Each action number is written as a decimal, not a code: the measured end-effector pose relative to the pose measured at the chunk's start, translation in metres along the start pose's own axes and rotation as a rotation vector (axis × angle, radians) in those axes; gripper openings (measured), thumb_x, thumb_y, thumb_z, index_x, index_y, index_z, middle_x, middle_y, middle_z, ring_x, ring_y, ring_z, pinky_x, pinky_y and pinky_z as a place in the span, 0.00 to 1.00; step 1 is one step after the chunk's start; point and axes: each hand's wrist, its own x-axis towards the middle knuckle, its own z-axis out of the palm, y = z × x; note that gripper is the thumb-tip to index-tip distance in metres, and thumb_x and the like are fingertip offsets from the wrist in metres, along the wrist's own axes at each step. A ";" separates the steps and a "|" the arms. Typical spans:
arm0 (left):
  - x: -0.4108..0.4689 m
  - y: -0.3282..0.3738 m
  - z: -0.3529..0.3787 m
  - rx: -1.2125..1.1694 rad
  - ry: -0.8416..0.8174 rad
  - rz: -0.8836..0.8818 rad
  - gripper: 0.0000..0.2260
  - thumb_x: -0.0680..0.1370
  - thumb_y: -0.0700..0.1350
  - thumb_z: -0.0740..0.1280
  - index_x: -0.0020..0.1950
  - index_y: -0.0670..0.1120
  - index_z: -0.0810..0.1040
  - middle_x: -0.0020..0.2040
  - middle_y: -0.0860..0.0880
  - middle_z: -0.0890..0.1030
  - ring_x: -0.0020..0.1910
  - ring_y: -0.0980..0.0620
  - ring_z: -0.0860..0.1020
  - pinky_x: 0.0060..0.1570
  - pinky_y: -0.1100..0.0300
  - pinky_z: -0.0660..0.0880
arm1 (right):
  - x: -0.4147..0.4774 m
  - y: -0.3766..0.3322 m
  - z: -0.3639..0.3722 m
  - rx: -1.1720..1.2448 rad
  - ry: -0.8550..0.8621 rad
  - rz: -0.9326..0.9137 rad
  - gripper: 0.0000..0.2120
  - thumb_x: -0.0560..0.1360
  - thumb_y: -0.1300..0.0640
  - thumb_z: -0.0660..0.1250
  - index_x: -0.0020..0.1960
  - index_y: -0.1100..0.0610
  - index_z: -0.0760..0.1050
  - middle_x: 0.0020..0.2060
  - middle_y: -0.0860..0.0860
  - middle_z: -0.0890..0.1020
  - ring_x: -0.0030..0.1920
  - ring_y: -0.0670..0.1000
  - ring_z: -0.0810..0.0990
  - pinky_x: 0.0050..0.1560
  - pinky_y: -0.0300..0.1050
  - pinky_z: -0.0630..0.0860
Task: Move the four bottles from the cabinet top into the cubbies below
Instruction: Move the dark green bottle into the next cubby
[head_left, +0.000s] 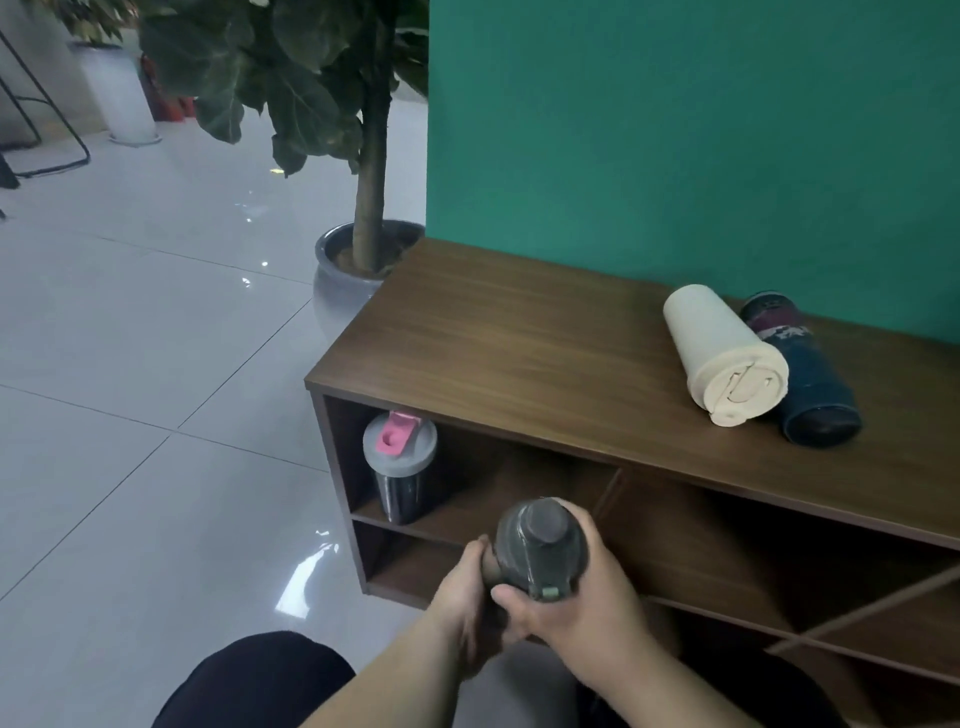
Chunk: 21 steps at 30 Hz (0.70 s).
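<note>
Both hands hold a dark grey bottle (540, 551) in front of the cabinet's upper left cubby (519, 488). My right hand (582, 608) wraps its body from the right; my left hand (467, 597) grips its lower end. A dark shaker bottle with a grey lid and pink cap (400, 467) stands upright at the left end of that cubby. On the brown wooden cabinet top (493, 332), a cream bottle (727, 358) and a dark blue bottle (805, 374) lie on their sides, touching, near the green wall.
A potted plant (363, 249) stands on the floor at the cabinet's far left corner. Lower cubbies (415, 566) sit beneath the upper shelf; the right section has diagonal dividers (857, 613). Glossy white floor tiles (156, 364) spread to the left. My dark-clothed knee (260, 680) is at bottom.
</note>
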 end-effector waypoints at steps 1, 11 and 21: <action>0.006 0.001 0.000 0.002 0.033 -0.005 0.31 0.71 0.64 0.69 0.66 0.45 0.80 0.57 0.41 0.86 0.56 0.41 0.84 0.53 0.49 0.82 | 0.007 0.005 0.003 -0.014 0.017 0.023 0.36 0.52 0.46 0.82 0.58 0.38 0.72 0.52 0.37 0.84 0.55 0.38 0.82 0.62 0.43 0.77; 0.040 0.017 0.013 -0.284 0.097 0.029 0.39 0.76 0.72 0.54 0.61 0.39 0.80 0.53 0.36 0.86 0.53 0.37 0.81 0.48 0.40 0.77 | 0.072 0.031 0.021 -0.070 0.118 0.159 0.40 0.52 0.37 0.78 0.61 0.45 0.73 0.56 0.44 0.84 0.57 0.47 0.83 0.62 0.48 0.77; 0.070 0.017 0.010 -0.324 0.054 0.143 0.42 0.74 0.75 0.52 0.64 0.40 0.78 0.62 0.39 0.82 0.64 0.39 0.78 0.73 0.42 0.66 | 0.102 0.047 0.029 -0.012 0.150 0.299 0.33 0.58 0.47 0.83 0.60 0.46 0.73 0.55 0.43 0.84 0.58 0.47 0.82 0.64 0.48 0.76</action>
